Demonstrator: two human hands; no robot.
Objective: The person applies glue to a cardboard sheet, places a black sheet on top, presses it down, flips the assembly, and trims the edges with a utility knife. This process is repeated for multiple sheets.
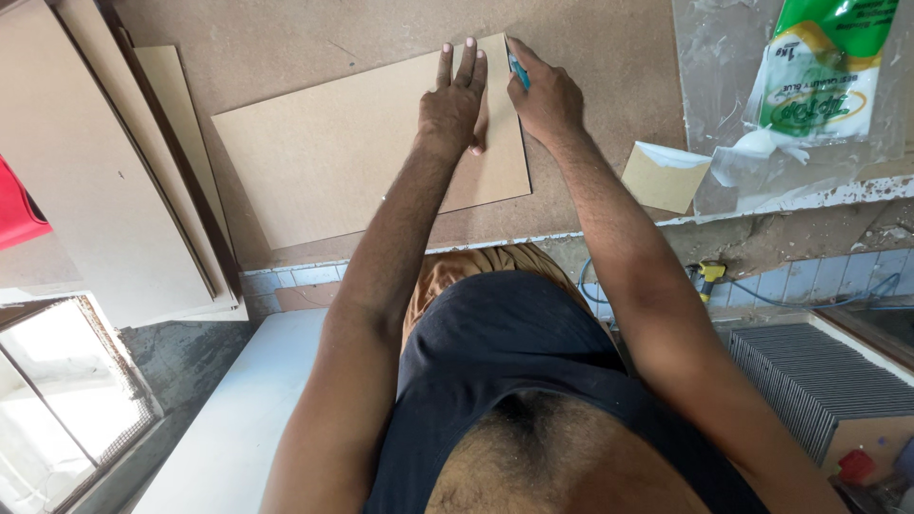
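Head view: left hand (455,100) flat on cardboard sheet (352,152), right hand (545,95) gripping blue cutter (517,69)

I noted the flat rectangular cardboard sheet (362,152) lying on the brown fibreboard worktable (609,57). Left hand (455,107) lay upon it; right hand (545,95) just beside, rightward. Small folded paper envelope (665,176) sat farther right, near the table's edge.

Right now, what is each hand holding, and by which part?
The right hand grips a blue-handled tool by its handle; the tip is hidden. The left hand holds nothing, pressing flat on the brown board sheet.
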